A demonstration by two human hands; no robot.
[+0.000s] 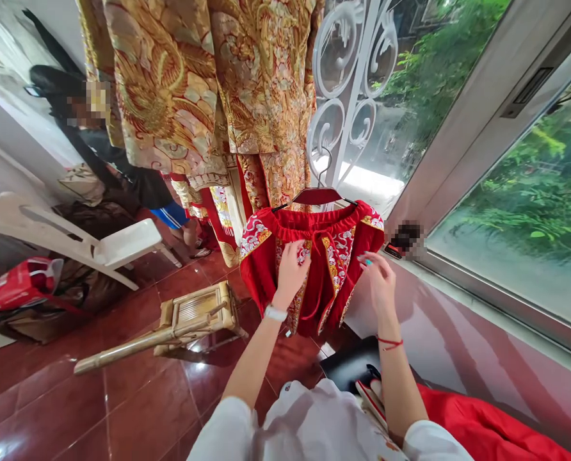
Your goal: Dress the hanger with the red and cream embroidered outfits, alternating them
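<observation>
Left hand (292,272): fingers curled in against the embroidered front edge of the red garment (316,282), below its gathered waist; whether cloth is actually pinched, cannot tell. Garment hangs upright from a dark hanger (317,196), an embroidered patch at the hanger's left end, loose folds falling below the bar's lower edge. Cloth looks soft and fairly light, likely limp once off the bar; the embroidered panels (336,256) probably stiffer and heavier, threads apt to snag on a nail or bracelet. Waistband (309,222) puckered, likely stretchy: best hold would be there, one grip near each end of the hanger, sparing the stitching. Thin red cord (309,317) dangles at the front, likely slippery and easily tangled. Hanger's hook stands before the white grille (357,77); what it catches on, unclear. Right hand (380,275): beyond the hanger's right end, by the garment's right side, fingertips drawn close together, a narrow shape; cannot tell if anything is between them. Red bracelet (390,344) at that wrist.
</observation>
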